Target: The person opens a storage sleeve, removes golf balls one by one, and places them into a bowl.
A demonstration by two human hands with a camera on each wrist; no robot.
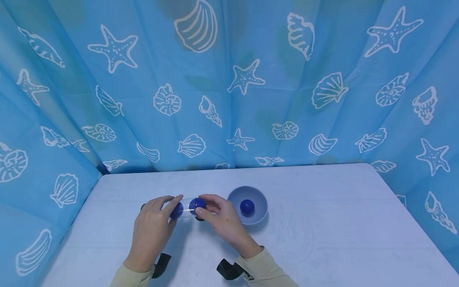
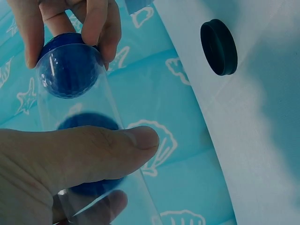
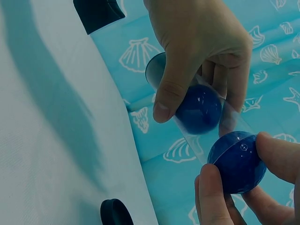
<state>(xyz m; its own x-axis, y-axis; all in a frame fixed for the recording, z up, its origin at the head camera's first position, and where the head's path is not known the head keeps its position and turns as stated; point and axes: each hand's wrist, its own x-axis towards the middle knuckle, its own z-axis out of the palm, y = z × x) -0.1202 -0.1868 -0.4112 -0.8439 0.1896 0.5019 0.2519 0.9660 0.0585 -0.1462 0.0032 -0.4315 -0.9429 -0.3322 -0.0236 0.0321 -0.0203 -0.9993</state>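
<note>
Left hand [image 1: 152, 219]: 9 o'clock, fingers curled round clear tube [image 1: 185, 207].
Right hand [image 1: 226, 219]: 3 o'clock, pinching second ball [image 3: 238, 164].
Bowl [image 1: 247, 193]: 3 o'clock of tube.
Tube: between hands; looks part-filled.
First ball [image 3: 199, 110]: inside, done.
Second ball: at mouth, seemingly part-way in.
Third ball [image 1: 247, 207]: in bowl, left over.
Black cap [image 2: 219, 47]: off, on table [image 1: 340, 223], 4 o'clock of tube.

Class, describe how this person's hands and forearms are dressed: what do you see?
The left hand and right hand wear no gloves. The left sleeve and right sleeve are pale cream, reaching about the wrists. A black bent piece shows beside the left sleeve, a similar black piece beside the right.
</note>
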